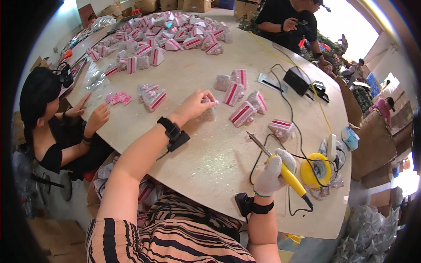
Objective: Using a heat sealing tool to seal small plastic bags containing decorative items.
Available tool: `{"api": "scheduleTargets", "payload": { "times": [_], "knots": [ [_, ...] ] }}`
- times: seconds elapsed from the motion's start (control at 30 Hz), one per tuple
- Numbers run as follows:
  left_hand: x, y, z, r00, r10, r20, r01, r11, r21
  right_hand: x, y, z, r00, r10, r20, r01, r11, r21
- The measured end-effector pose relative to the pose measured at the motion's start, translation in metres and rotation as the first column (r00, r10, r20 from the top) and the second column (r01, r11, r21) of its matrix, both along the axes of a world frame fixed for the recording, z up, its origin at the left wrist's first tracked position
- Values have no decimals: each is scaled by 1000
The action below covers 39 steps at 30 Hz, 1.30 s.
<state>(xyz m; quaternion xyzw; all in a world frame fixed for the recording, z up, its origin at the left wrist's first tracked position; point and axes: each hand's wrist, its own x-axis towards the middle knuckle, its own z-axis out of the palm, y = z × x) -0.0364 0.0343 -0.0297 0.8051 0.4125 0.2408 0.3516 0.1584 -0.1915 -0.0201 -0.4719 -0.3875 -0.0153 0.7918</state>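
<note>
My right hand [269, 176], in a white knit glove, is closed around the yellow handle of a soldering iron [289, 177]. The iron's metal tip points up and left over the table. My bare left hand [195, 105] is closed on a small glittery, clear-wrapped piece [208, 115], mostly hidden under the fingers. Just right of that hand lie wedge-shaped, cake-slice-like pieces with red bands, among them one banded wedge [242, 114] and another wedge [233, 93]. A single wedge [281, 128] rests beyond the iron's tip. To the left lies another pair of wedges [151, 97].
A large heap of wedges [166, 33] covers the table's far side. At right are a yellow tape roll [315, 170], a power strip [332, 147], a black box [297, 81] and loose cables. A co-worker [48, 114] sits at left near pink pieces [118, 98]; another person [291, 26] stands far right.
</note>
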Motion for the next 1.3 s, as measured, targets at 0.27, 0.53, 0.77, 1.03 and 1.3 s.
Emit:
{"api": "scheduleTargets", "payload": {
  "times": [0.27,0.53,0.77,1.03,1.3],
  "knots": [
    [-18,-86,-4,896,27,443,180,890,-419,-15,-4,-2,974,219,-57,-223,972,-79],
    [-23,-90,-16,851,31,524,276,823,-496,-24,-9,-5,901,381,-210,-424,877,-228],
    [-22,-92,-15,848,32,529,275,826,-492,-25,-7,-2,898,384,-213,-429,873,-233],
    [-21,-92,-15,855,19,518,275,830,-485,-25,-6,-3,886,409,-217,-454,859,-235],
    [-20,-92,-15,852,9,524,282,834,-474,-24,-6,-5,892,397,-216,-442,866,-235]
  ]
}}
